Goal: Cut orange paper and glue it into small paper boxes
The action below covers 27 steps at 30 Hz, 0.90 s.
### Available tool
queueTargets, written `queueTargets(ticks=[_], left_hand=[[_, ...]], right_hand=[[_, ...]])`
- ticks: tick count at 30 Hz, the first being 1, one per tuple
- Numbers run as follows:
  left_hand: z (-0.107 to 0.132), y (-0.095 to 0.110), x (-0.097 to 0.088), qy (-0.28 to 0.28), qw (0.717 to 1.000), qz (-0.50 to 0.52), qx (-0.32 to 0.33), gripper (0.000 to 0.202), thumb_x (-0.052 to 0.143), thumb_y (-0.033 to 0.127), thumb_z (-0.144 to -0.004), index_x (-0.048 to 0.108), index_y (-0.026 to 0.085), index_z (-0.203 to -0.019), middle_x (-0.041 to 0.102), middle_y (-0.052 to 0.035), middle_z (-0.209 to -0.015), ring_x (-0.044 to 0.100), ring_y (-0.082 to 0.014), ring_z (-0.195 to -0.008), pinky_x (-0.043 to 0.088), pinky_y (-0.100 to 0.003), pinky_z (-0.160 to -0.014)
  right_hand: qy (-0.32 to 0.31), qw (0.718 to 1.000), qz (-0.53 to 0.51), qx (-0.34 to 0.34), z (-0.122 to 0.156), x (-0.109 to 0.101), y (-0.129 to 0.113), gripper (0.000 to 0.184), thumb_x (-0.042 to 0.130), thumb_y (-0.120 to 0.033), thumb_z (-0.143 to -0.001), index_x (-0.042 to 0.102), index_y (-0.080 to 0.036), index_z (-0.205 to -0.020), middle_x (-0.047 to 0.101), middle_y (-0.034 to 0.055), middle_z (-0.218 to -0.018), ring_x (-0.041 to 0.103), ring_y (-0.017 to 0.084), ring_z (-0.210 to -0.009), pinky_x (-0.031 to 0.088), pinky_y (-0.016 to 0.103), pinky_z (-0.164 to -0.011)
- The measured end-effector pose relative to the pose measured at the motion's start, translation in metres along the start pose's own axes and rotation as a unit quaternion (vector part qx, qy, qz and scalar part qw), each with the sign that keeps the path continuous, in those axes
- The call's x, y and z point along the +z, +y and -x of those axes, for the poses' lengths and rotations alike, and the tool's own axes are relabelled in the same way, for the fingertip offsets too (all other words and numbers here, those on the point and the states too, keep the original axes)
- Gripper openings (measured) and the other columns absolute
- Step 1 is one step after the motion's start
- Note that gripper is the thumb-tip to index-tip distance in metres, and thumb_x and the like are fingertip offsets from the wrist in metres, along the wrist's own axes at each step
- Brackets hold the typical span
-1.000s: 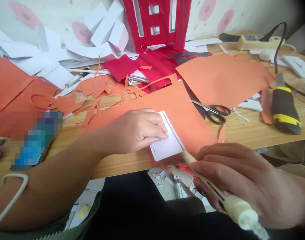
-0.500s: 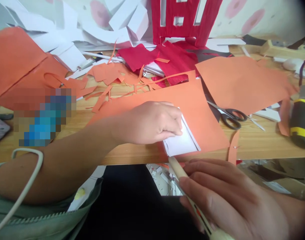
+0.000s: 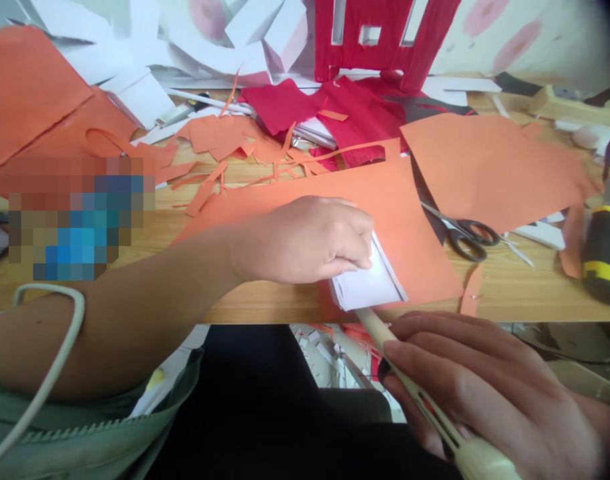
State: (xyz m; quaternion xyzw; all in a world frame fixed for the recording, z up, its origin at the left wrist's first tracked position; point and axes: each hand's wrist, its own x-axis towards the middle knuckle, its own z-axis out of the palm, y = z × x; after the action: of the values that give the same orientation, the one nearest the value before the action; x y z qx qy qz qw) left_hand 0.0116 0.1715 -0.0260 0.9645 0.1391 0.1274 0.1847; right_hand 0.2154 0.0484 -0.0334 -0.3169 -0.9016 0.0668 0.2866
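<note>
My left hand (image 3: 305,240) has its fingers curled together and pressed down on a white card piece (image 3: 367,287) with raised edges. That piece lies on a large sheet of orange paper (image 3: 409,247) at the table's front edge. In my right hand (image 3: 489,387) is a long cream-coloured slotted tool (image 3: 377,330), its kind unclear, held with the fingers wrapped along it. The tool's narrow end meets the near edge of the white card piece; its exact tip is hidden there. The tool's wide end points down towards me.
Black-handled scissors (image 3: 469,233) lie right of the orange sheet, beside another orange sheet (image 3: 485,167). A black-and-yellow object (image 3: 607,240) stands at the far right. Orange scraps (image 3: 225,137), red paper (image 3: 367,120) and a red cut-out panel (image 3: 385,60) are behind. Blurred blue item (image 3: 85,233) at left.
The cream tool's end has slid right along the near edge of the white card piece, with my right hand moving right. My left hand stays pressed on the piece. The view has shifted slightly.
</note>
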Motion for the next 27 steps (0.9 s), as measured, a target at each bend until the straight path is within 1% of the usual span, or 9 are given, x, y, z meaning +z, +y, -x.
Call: queueTargets(ticks=[7,9,13,15,17,20,23,25,27], left_hand=[[0.001,0.0,-0.001,0.014,1.0,0.019,-0.001,0.025,0.05,0.02,-0.091,0.071,0.022,-0.077,0.071,-0.0025,-0.091,0.062,-0.0162,-0.089,0.046,-0.028,-0.077],[0.001,0.0,-0.001,0.013,1.0,0.021,-0.002,0.024,0.05,0.021,-0.09,0.071,0.023,-0.076,0.071,-0.0024,-0.091,0.062,-0.0164,-0.089,0.046,-0.029,-0.077],[0.001,-0.001,0.0,0.002,1.0,0.01,0.0,0.025,0.049,0.023,-0.092,0.07,0.023,-0.078,0.07,-0.0023,-0.093,0.061,-0.0165,-0.09,0.045,-0.029,-0.077],[0.0,-0.002,0.001,0.001,1.0,0.005,0.002,0.026,0.047,0.023,-0.093,0.07,0.023,-0.079,0.07,-0.0026,-0.092,0.061,-0.0164,-0.09,0.044,-0.028,-0.076],[0.0,-0.002,0.001,0.002,1.0,0.003,0.004,0.027,0.047,0.023,-0.093,0.07,0.023,-0.079,0.07,-0.003,-0.092,0.06,-0.0165,-0.089,0.044,-0.028,-0.077],[0.001,-0.003,0.0,0.0,1.0,0.008,0.009,0.026,0.047,0.022,-0.093,0.07,0.023,-0.08,0.07,-0.0032,-0.094,0.06,-0.0164,-0.089,0.044,-0.029,-0.078],[0.002,-0.003,0.0,0.004,1.0,0.017,0.012,0.025,0.048,0.023,-0.092,0.07,0.024,-0.082,0.071,-0.0026,-0.096,0.061,-0.0164,-0.088,0.045,-0.029,-0.078],[0.002,-0.003,-0.001,0.009,1.0,0.017,0.007,0.024,0.048,0.024,-0.092,0.071,0.026,-0.083,0.071,-0.0027,-0.097,0.061,-0.0171,-0.088,0.045,-0.029,-0.077],[0.002,-0.004,-0.001,0.01,1.0,0.014,0.005,0.024,0.049,0.025,-0.092,0.071,0.027,-0.084,0.071,-0.0032,-0.097,0.062,-0.0177,-0.087,0.045,-0.03,-0.075]], right_hand=[[-0.074,0.995,0.032,-0.056,-0.018,-0.007,-0.003,0.047,0.024,-0.011,-0.099,0.068,-0.014,-0.083,0.065,0.0041,-0.06,0.06,0.015,-0.055,0.058,0.027,-0.063],[-0.063,0.996,0.033,-0.046,-0.014,-0.008,0.0,0.044,0.027,-0.012,-0.098,0.067,-0.015,-0.082,0.065,0.0046,-0.06,0.06,0.017,-0.055,0.057,0.029,-0.057],[-0.002,0.998,0.047,-0.029,0.01,-0.008,0.009,0.012,0.051,-0.015,-0.088,0.063,-0.016,-0.092,0.066,0.0054,-0.069,0.067,0.022,-0.068,0.055,0.032,-0.052],[-0.001,0.998,0.061,-0.026,0.02,-0.009,0.013,0.016,0.058,-0.013,-0.083,0.062,-0.015,-0.098,0.067,0.0055,-0.073,0.068,0.023,-0.07,0.056,0.032,-0.054],[-0.004,0.997,0.067,-0.027,0.022,-0.01,0.013,0.017,0.059,-0.012,-0.082,0.061,-0.014,-0.099,0.067,0.0055,-0.073,0.068,0.023,-0.07,0.056,0.033,-0.056],[-0.021,0.998,0.05,-0.029,0.013,-0.01,0.007,0.01,0.052,-0.012,-0.088,0.061,-0.014,-0.092,0.066,0.0045,-0.067,0.067,0.021,-0.068,0.056,0.032,-0.058],[-0.05,0.997,0.033,-0.058,0.001,-0.007,0.0,0.02,0.044,-0.008,-0.092,0.062,-0.013,-0.086,0.066,0.0037,-0.062,0.065,0.018,-0.061,0.056,0.032,-0.06],[-0.042,0.995,0.035,-0.087,-0.002,-0.005,0.0,0.018,0.047,-0.005,-0.089,0.064,-0.01,-0.086,0.067,0.0044,-0.063,0.063,0.017,-0.059,0.057,0.034,-0.06],[-0.038,0.994,0.035,-0.094,-0.001,-0.006,0.003,0.017,0.047,-0.006,-0.089,0.064,-0.009,-0.088,0.068,0.0055,-0.067,0.063,0.017,-0.059,0.057,0.034,-0.06]])
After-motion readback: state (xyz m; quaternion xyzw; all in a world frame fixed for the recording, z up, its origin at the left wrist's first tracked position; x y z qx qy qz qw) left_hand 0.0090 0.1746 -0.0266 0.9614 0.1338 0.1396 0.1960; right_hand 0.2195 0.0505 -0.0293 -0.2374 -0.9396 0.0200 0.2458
